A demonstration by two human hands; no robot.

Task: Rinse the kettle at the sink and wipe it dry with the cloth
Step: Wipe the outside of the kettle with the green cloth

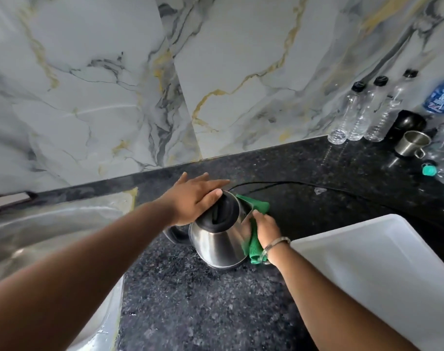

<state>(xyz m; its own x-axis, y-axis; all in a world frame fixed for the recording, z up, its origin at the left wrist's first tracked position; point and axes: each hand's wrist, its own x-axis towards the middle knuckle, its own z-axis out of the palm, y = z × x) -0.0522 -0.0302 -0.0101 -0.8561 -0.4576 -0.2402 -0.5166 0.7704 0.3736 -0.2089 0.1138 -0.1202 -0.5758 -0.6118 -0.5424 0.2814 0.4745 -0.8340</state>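
Between both hands, kettle (219,239) under left hand (193,202), cloth (255,245) right.

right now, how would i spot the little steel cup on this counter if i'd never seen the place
Follow the black granite counter to its far right end, where clear plastic bottles line the marble wall. The steel cup stands just in front of them, beside a black bowl. It is the only small metal thing there, open-topped, with a loop handle.

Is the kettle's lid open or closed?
Closed. The black lid sits flat on top of the steel kettle, and the left hand rests on it.
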